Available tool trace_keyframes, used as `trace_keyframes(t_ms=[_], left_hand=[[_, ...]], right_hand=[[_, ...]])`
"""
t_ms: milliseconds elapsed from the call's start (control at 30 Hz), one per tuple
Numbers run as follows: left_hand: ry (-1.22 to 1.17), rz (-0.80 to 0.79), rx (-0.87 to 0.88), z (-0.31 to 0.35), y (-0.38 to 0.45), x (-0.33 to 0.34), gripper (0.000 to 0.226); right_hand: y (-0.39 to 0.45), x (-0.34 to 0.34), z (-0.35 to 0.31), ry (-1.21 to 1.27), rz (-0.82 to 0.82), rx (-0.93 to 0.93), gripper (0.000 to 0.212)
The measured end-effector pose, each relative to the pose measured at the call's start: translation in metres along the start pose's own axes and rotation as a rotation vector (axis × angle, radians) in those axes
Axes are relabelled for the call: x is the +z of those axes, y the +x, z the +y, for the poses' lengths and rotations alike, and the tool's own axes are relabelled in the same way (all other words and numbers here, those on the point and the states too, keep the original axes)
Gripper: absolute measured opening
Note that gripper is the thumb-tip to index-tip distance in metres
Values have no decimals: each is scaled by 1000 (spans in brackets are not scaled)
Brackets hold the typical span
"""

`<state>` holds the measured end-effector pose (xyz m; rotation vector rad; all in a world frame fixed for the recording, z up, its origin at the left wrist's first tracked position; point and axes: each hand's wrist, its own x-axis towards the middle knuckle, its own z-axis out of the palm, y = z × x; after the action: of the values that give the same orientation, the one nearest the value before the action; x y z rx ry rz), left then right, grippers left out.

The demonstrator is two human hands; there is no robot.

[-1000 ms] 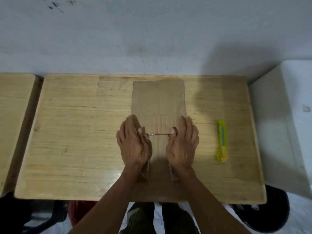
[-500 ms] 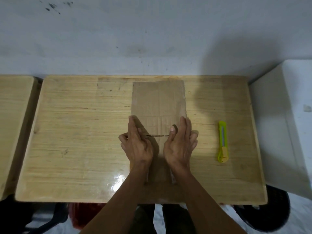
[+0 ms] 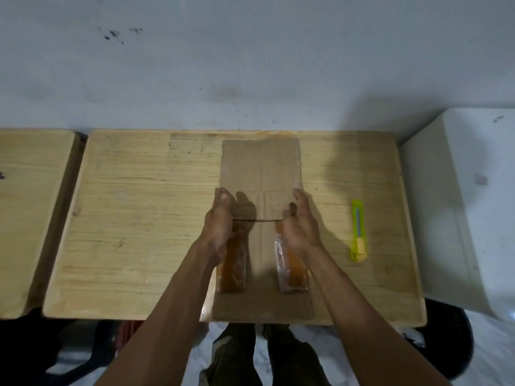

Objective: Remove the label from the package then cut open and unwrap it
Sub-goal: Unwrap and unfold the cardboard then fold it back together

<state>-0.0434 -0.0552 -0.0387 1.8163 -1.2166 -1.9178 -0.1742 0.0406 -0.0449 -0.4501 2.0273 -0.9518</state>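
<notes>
A flat brown cardboard package [image 3: 260,168] lies lengthwise in the middle of the wooden table [image 3: 139,218]. A thin dark slit runs across it between my hands. My left hand [image 3: 220,221] grips the package's left side flap [image 3: 232,268], which stands up and shows glossy orange-brown tape. My right hand [image 3: 299,222] grips the right side flap [image 3: 292,270], also upright and taped. The cardboard between the two flaps lies open to view. A yellow-green utility knife [image 3: 358,231] rests on the table to the right of my right hand. I see no label.
A second wooden table [image 3: 30,218] stands to the left across a narrow gap. A white box-like unit [image 3: 468,207] stands at the right. The wall runs right behind the table. My legs and a dark stool show below the front edge.
My hands have moved apart, pulling the two taped side flaps outward and upright. The cardboard strip between them is now wider. The knife has not moved.
</notes>
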Motion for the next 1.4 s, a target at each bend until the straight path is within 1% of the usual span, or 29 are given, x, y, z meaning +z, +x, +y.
trace_keyframes(t_ms=[67, 133, 200, 333, 433, 567, 600, 667, 700, 767, 800, 867, 933, 1000, 1067, 1100, 1167, 1233, 1300, 1400], left_hand=[[-112, -19, -32, 5, -6, -5, 50], [-156, -11, -20, 3, -11, -6, 52], [-180, 3, -1, 2, -17, -6, 52], [-296, 47, 21, 2, -25, -7, 52], [-388, 41, -10, 6, -30, -12, 45], [-452, 11, -36, 12, -32, -22, 62], [-464, -5, -50, 12, -33, -25, 67], [-468, -47, -85, 12, -35, -32, 77], [-452, -76, -104, 11, -37, -37, 82], [-377, -122, -137, 13, -38, -43, 87], [-287, -148, -138, 14, -38, -46, 85], [-76, -200, -103, 16, -43, -47, 75], [113, -291, -48, 17, -53, -42, 65], [258, -332, 0, 12, -57, -37, 69], [348, -319, 53, 6, -58, -35, 75], [401, -312, 79, 2, -56, -35, 74], [458, -293, 124, 0, -56, -31, 61], [476, -283, 146, -7, -53, -29, 51], [528, -280, 167, -18, -46, -28, 57], [830, -277, 260, -31, -39, -25, 72]], right_hand=[[-2, -8, -1, 117, -81, 42, 56], [-4, -11, 4, 187, -109, 43, 58], [-8, -11, 8, 281, -82, 22, 57], [-13, -15, 5, 565, 7, 14, 54], [-22, -19, -2, 655, 24, 15, 58], [-29, -36, -3, 676, -36, 93, 63], [-27, -44, -2, 703, -80, 111, 66], [-23, -58, -2, 731, -206, 129, 63], [-20, -63, -1, 701, -274, 152, 62], [-18, -69, 1, 539, -390, 177, 69], [-19, -69, 1, 446, -434, 173, 72], [-21, -66, -1, 300, -499, 140, 75], [-24, -62, -1, 167, -544, 102, 78], [-29, -61, -1, 28, -567, 74, 79], [-31, -62, 0, -132, -582, 32, 83], [-31, -61, 1, -218, -586, 2, 79], [-32, -60, 1, -400, -586, -70, 67], [-32, -57, 4, -525, -582, -95, 63], [-33, -54, 7, -652, -577, -99, 63], [-36, -51, 8, -801, -570, -97, 62]])
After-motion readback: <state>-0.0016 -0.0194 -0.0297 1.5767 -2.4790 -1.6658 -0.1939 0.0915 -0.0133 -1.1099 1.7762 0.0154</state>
